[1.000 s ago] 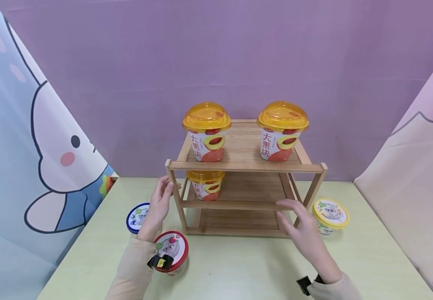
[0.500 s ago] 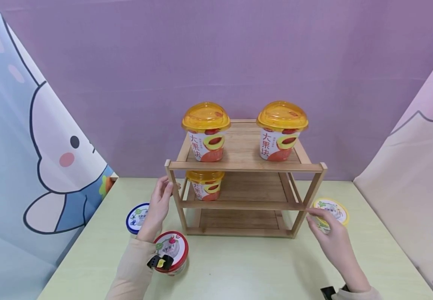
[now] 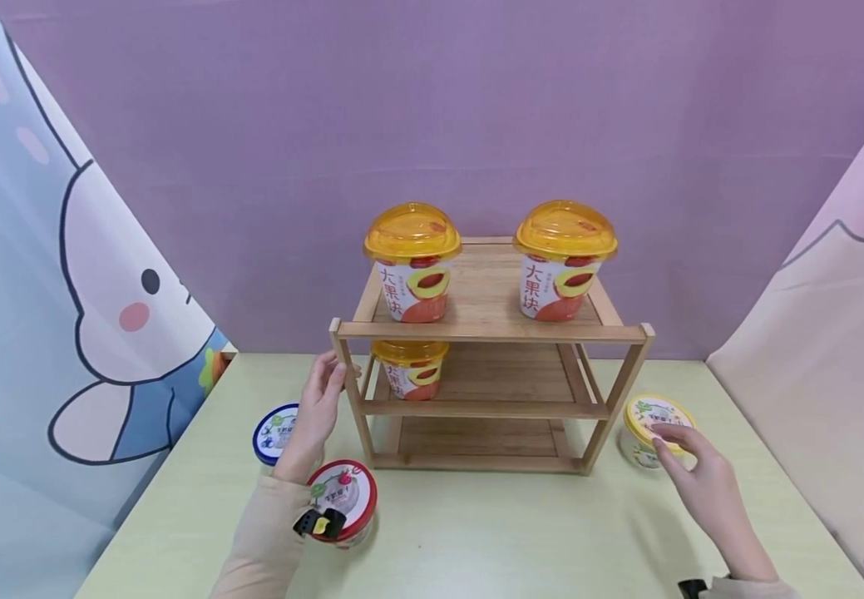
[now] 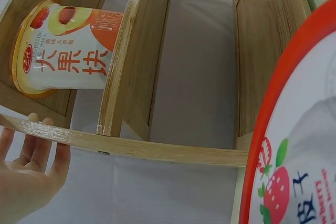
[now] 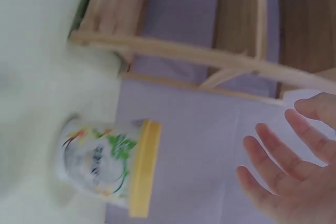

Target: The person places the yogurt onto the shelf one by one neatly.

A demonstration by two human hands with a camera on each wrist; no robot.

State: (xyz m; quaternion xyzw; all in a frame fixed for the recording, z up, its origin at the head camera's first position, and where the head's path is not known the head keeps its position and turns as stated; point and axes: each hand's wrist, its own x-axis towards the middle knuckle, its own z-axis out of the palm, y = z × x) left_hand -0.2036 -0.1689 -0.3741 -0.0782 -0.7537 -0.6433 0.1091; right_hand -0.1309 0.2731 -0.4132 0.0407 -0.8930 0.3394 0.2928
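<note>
At the left front post of the wooden rack, my left hand grips the upright with its fingers round it. In the left wrist view my left hand's fingers cross behind that post. My right hand, fingers spread and holding nothing, hovers in front of the yellow-lidded tub, which stands upright right of the rack. The right wrist view shows a gap between hand and yellow-lidded tub. Near my left forearm stand a red-lidded tub and a blue-lidded tub, both partly hidden.
Two orange-lidded fruit cups stand on the top shelf, left and right. A third fruit cup is on the middle shelf at the left. The bottom shelf sits just above the pale table. A purple cloth hangs behind.
My right hand has moved right, from in front of the rack's right post to in front of the yellow-lidded tub. The left hand stays on the left post.
</note>
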